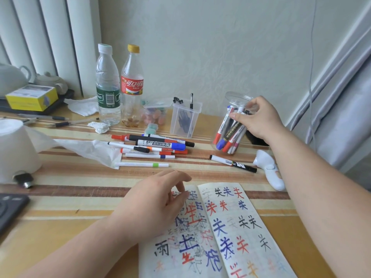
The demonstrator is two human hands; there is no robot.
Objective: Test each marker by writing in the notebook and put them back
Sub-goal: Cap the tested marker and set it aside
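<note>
An open notebook [230, 223] lies at the near edge of the table, both pages full of red, blue and black characters. My left hand [154, 205] rests on its left page with loosely curled fingers and holds nothing. A clear plastic jar [230, 129] with several markers inside stands tilted at the right. My right hand [259, 117] grips it near the rim, thumb on the front wall. A loose pile of markers [152, 147] lies in the middle of the table. One black marker [232, 163] lies alone in front of the jar.
Two plastic bottles [120, 87] stand at the back. Beside them is a small clear box [184, 117] with a pen. A tissue roll [16, 149] and crumpled tissue are at the left, a white handheld device [271, 171] lies at the right, and a dark phone [10, 207] is at the near left.
</note>
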